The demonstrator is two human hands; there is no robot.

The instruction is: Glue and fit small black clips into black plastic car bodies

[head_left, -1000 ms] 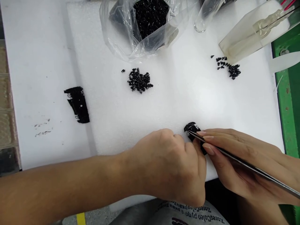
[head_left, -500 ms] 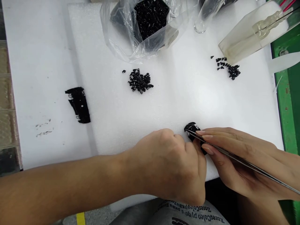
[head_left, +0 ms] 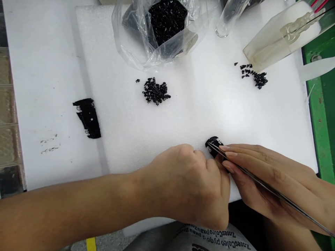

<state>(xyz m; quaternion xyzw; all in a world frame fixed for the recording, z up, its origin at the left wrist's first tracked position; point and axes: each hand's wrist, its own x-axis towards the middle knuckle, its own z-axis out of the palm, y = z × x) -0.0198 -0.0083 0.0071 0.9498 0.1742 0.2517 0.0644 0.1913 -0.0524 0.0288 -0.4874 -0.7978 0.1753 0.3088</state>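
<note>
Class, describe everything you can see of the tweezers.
The tweezers are long, slim and shiny, apparently metal, with narrow arms tapering to fine tips. The right hand holds them slanting, tips toward the picture's upper left, at the small black piece in the left hand; whether they touch it is unclear.

Small dark print (head_left: 222, 238) runs in rows across the grey cloth (head_left: 170, 240) at the bottom edge of the view, its letters upside down to the camera. One word looks like "ZoresColeo", though the angle and the folds make the spelling uncertain; "Zores" seems to recur in the row beside it. Below the rows, on the same cloth, a bolder dark mark (head_left: 200, 247) is cut off by the frame, too partial to read.
</note>
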